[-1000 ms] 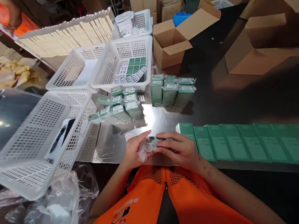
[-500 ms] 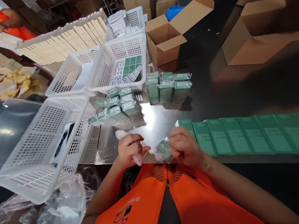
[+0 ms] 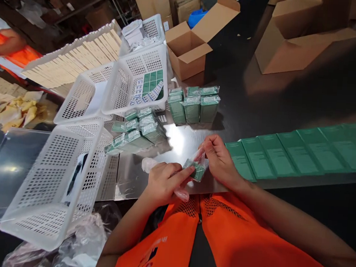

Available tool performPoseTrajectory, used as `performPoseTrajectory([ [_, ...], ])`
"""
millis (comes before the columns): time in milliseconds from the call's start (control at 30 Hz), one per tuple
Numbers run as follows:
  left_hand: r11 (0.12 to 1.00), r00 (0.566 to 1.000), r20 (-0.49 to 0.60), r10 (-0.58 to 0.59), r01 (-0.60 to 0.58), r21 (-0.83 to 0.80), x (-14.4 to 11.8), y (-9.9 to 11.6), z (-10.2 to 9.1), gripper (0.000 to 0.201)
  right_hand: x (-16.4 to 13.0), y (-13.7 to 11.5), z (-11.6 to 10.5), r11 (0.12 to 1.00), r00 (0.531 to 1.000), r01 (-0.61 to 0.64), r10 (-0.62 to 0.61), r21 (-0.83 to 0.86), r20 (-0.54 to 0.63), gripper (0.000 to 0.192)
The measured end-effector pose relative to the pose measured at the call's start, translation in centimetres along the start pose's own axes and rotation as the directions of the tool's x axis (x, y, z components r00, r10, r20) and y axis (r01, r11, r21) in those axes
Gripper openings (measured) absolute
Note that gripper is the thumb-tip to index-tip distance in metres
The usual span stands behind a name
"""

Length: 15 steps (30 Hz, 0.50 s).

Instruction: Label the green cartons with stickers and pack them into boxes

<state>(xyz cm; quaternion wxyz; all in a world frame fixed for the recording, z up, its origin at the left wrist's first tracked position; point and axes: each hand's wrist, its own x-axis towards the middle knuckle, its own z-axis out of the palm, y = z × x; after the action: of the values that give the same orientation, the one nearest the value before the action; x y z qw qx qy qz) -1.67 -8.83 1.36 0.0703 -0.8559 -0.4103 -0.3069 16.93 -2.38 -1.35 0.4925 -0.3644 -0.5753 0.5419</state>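
My left hand point(image 3: 164, 182) is closed around a bunched clear, pinkish plastic bundle point(image 3: 148, 164), whose ends stick out on both sides of the fist. Its index finger reaches across to touch a small green box point(image 3: 198, 172) wrapped in a clear plastic bag. My right hand point(image 3: 220, 157) pinches the bag's loose top above the box. To the right, a row of flat green boxes point(image 3: 264, 156) overlaps along the table edge, partly behind my right forearm.
Bagged green boxes stand in two groups, one at left point(image 3: 138, 132) and one farther back point(image 3: 194, 104). White perforated baskets point(image 3: 49, 173) line the left side. An opened carton point(image 3: 188, 53) and a larger carton point(image 3: 284, 55) sit beyond. Another person's orange-clad arm point(image 3: 11, 46) is at far left.
My left hand has moved right, its index finger now on the green box. My right hand has shifted up and gathers the bag's top. The view has turned slightly.
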Motion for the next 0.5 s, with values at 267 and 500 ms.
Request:
performPoseTrajectory([
  [267, 0.999, 0.994, -0.112, 0.014, -0.02, -0.05, 0.2, 0.5, 0.8, 0.023, -1.4, -3.4, -1.9, 0.624, 0.743, 0.657, -0.632, -0.423, 0.221, 0.016],
  [500, 0.981, 0.981, -0.098, 0.17, -0.178, -0.079, 0.6, 0.1, 0.6, 0.013, -1.3, -4.4, -2.8, 0.632, 0.817, 0.547, -0.261, -0.549, 0.514, 0.019],
])
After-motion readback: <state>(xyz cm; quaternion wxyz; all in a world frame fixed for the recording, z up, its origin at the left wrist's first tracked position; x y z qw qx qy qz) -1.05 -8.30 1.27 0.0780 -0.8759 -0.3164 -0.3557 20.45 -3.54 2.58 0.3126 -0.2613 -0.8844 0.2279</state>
